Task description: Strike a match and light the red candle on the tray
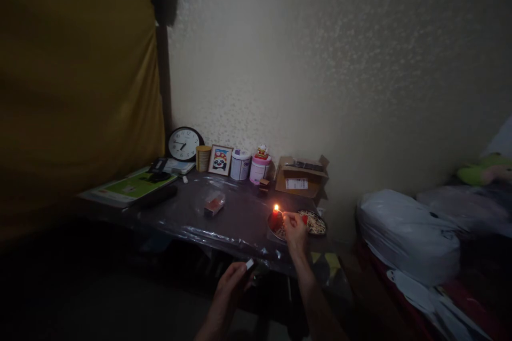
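My right hand (pixel 295 229) pinches a thin match (pixel 279 211), its tip at the small flame (pixel 276 207) on top of a red candle (pixel 275 217). The candle stands upright in a round dish (pixel 273 233) with a speckled inside. A second speckled dish (pixel 318 222) sits just to the right, partly behind my hand, with something red at its edge. Below the table's front edge, my left hand (pixel 232 279) is closed around a small matchbox (pixel 250 264). Only the box's pale end shows; my fingers hide the rest.
The dark, plastic-covered table (pixel 192 224) holds a plastic-wrapped packet (pixel 214 204). Behind stand a clock (pixel 184 144), a framed panda picture (pixel 220 160), tins (pixel 240 165) and a cardboard box (pixel 300 180). Green papers (pixel 136 186) lie left. White bags (pixel 408 234) are piled right.
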A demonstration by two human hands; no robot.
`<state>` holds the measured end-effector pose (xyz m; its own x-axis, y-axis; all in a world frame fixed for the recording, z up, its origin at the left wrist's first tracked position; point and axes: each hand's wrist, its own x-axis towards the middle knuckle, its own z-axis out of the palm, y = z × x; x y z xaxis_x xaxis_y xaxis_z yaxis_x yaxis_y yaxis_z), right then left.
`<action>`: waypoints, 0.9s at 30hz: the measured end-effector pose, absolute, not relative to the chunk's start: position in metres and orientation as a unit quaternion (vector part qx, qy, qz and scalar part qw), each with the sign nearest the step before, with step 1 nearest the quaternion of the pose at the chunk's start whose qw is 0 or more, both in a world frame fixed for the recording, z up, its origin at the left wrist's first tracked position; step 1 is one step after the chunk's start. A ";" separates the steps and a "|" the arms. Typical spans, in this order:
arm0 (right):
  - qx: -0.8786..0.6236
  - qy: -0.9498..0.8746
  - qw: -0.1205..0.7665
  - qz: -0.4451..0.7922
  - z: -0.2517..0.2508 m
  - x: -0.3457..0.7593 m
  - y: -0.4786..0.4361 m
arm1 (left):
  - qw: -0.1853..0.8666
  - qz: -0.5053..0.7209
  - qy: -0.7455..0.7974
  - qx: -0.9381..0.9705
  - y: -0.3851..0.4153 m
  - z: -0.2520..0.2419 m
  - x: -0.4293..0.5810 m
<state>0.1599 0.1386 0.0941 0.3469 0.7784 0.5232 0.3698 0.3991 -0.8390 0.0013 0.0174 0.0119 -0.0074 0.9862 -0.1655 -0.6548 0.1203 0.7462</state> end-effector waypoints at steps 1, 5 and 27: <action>-0.522 -0.547 0.634 0.161 0.093 0.160 0.139 | 0.663 0.618 0.350 0.237 0.017 0.012 0.001; -0.518 -0.543 0.640 0.165 0.092 0.161 0.140 | 0.665 0.620 0.347 0.229 0.016 0.015 0.001; -0.619 -0.446 0.642 0.081 0.072 0.305 0.138 | 0.663 0.604 0.361 0.256 0.009 0.021 0.000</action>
<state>0.3054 0.1385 0.0715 0.5890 0.6562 0.4716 0.4477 0.2209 -0.8665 -0.0005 0.0089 0.0207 0.0112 0.9856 -0.1687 -0.6159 0.1397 0.7753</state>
